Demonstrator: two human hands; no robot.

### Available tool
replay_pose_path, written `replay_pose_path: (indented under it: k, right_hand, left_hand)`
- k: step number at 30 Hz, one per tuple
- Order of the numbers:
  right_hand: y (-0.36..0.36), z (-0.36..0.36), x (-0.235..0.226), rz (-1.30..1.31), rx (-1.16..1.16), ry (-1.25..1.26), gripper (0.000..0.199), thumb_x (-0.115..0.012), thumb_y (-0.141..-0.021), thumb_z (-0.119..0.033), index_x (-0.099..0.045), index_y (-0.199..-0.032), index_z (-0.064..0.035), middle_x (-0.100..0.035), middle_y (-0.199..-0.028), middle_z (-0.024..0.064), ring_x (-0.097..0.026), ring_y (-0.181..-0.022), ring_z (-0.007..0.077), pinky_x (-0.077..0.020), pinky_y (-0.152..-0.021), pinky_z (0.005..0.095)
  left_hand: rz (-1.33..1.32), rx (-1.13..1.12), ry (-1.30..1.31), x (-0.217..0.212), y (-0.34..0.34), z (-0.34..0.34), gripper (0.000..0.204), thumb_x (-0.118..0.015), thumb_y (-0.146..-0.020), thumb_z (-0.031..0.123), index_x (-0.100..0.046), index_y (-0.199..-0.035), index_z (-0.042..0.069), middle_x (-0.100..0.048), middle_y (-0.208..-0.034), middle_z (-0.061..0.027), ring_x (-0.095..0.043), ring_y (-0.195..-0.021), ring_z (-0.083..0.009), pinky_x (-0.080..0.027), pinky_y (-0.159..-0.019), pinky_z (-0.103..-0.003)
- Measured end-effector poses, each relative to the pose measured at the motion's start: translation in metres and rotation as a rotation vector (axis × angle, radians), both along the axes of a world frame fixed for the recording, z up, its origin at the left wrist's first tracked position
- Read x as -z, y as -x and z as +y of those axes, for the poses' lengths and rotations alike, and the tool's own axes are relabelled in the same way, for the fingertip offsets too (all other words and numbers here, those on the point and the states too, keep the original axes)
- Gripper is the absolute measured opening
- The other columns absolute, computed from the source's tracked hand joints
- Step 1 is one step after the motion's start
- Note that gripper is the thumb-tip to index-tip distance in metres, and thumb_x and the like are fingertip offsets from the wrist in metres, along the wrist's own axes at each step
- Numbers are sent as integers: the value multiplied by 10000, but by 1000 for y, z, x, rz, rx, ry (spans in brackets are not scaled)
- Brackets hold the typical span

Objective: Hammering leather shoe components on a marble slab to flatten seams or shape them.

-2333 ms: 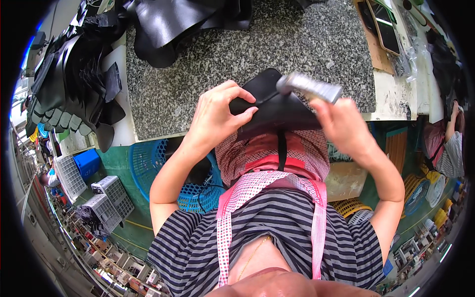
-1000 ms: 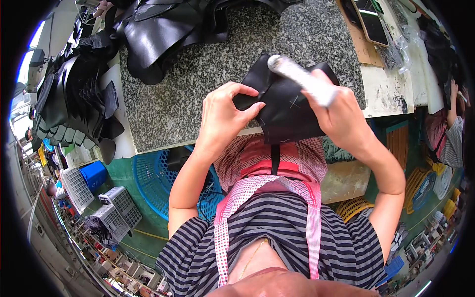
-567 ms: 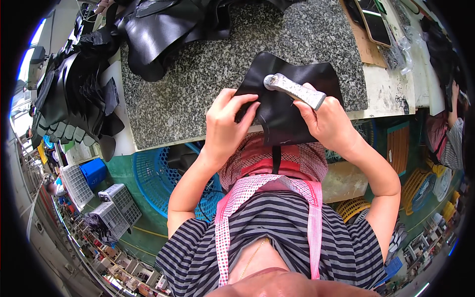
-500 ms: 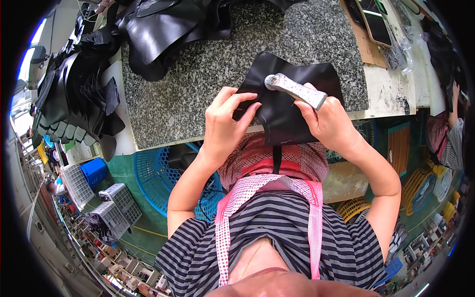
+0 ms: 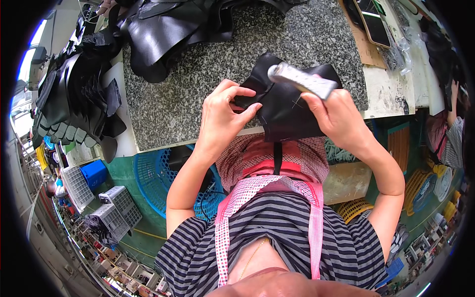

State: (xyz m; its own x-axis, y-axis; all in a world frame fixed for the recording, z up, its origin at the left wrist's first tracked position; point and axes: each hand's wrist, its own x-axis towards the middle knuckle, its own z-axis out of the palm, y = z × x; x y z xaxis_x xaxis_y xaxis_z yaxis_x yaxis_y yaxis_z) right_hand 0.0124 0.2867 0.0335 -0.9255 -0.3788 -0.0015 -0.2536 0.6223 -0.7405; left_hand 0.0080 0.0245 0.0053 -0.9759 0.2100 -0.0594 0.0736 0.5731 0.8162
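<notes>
A black leather piece [image 5: 292, 111] lies at the front edge of a speckled stone slab [image 5: 198, 94], its near end hanging over the edge. My left hand [image 5: 225, 111] pinches the leather's left edge between thumb and fingers, and a fold stands up there. In my right hand [image 5: 336, 116] is a hammer [image 5: 302, 81] with a worn metal head, gripped by its handle, which the hand mostly hides. Slightly blurred, the hammer head hangs over the leather's upper middle. A small pale cross mark shows on the leather below it.
Black leather pieces [image 5: 163, 34] are heaped on the slab's far left, with a stack of cut pieces [image 5: 74, 89] beside it. A phone [image 5: 374, 24] rests at the far right. Below the table stand a blue basket [image 5: 148, 173] and grey crates [image 5: 118, 210].
The hammer has lifted and shifted slightly right with my right hand. My left hand has moved a little left, and the leather's left edge is now folded up.
</notes>
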Motion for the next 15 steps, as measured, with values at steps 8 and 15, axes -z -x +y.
replay_pose_path:
  k: [8,15]
  right_hand:
    - [1,-9,-13,-130,-51,-143,221,-571,-1067,-208,-525,-1090,7,-679,-768,256,-684,-767,474,-521,-645,547]
    - [-5,-11,-2,-123,-169,-146,226,-592,-1033,-143,-510,-1171,16,-652,-739,260,-674,-725,477,-507,-643,555]
  left_hand:
    - [0,22,4,1,3,-2,263,-873,-824,103,-763,-1041,6,-672,-1012,-96,-729,-769,-182,-622,-687,-281]
    - [-76,57,36,-1,9,-5,276,-902,-796,98,-779,-1025,7,-672,-1006,-56,-708,-782,-106,-607,-683,-236]
